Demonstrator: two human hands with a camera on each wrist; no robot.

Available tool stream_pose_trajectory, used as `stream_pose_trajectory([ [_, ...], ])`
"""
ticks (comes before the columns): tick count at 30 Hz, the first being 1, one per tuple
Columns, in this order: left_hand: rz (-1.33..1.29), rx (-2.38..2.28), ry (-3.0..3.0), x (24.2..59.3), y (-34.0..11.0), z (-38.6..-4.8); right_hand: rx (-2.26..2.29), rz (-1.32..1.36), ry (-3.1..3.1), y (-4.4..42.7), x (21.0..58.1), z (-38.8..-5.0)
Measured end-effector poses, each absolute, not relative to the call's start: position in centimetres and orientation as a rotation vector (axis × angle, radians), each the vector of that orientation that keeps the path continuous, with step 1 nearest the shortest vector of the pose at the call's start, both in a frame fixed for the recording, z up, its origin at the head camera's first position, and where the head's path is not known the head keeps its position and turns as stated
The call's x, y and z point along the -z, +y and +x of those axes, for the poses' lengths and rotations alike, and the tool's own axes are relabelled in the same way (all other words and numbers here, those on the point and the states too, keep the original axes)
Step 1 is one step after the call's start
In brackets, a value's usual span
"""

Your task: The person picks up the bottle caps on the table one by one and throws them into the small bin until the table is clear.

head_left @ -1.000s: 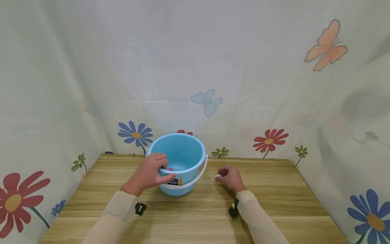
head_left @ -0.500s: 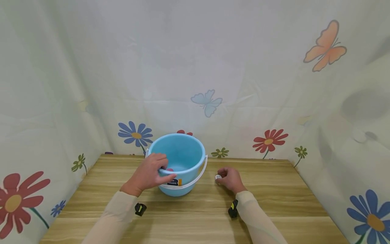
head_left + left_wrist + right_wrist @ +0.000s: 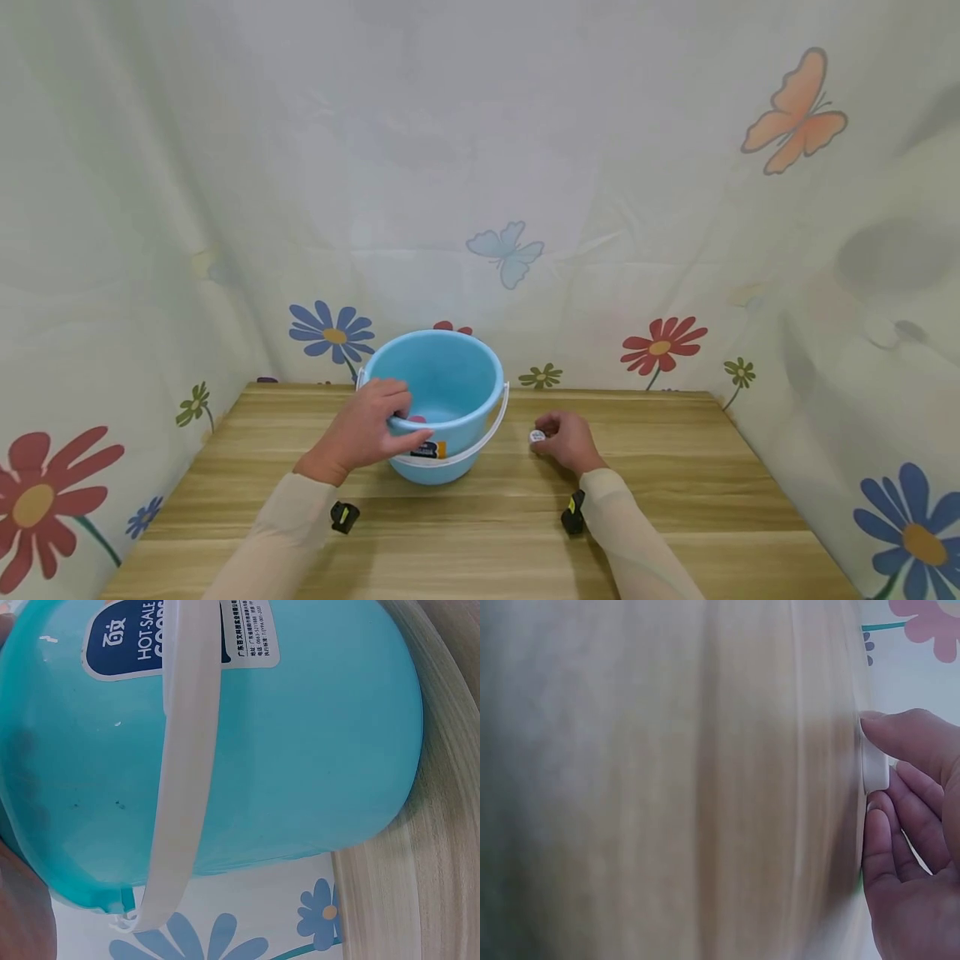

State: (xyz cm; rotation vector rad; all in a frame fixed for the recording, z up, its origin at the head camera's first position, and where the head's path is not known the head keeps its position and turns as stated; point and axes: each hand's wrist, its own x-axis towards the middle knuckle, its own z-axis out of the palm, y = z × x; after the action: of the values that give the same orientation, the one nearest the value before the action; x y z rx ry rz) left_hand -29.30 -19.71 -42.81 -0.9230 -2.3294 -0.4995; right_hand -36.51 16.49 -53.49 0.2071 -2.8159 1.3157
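Observation:
The left hand (image 3: 363,425) holds the near left rim of a light blue plastic bucket (image 3: 427,367), its thumb outside and its other fingers over the rim, partly hidden. The bucket stands upright on the table. Its white handle (image 3: 187,750) hangs down the front, crossing the bucket wall (image 3: 315,750) in the left wrist view. Right of the bucket, the right hand (image 3: 572,442) pinches a small white round disc (image 3: 537,437) with faint dark marks on its upper face. In the right wrist view, the disc (image 3: 875,769) is at table level between thumb and fingers.
Something pink (image 3: 417,418) shows inside the bucket, mostly hidden by the rim. The wood-grain table (image 3: 465,550) meets a curtain (image 3: 375,167) printed with flowers and butterflies at its back and sides. Black wrist devices (image 3: 345,517) sit by both sleeves.
The disc's upper face has tipped more into view between the right fingers. The left hand and the bucket stay in place; the head view shifts slightly.

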Motion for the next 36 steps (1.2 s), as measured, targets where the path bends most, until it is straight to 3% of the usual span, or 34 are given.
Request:
stream_pose_trajectory([
  [36,-0.936,0.508,-2.295,42.91,-19.75,-29.40,-1.353,0.189,-2.772,16.59,53.60,-36.25],
])
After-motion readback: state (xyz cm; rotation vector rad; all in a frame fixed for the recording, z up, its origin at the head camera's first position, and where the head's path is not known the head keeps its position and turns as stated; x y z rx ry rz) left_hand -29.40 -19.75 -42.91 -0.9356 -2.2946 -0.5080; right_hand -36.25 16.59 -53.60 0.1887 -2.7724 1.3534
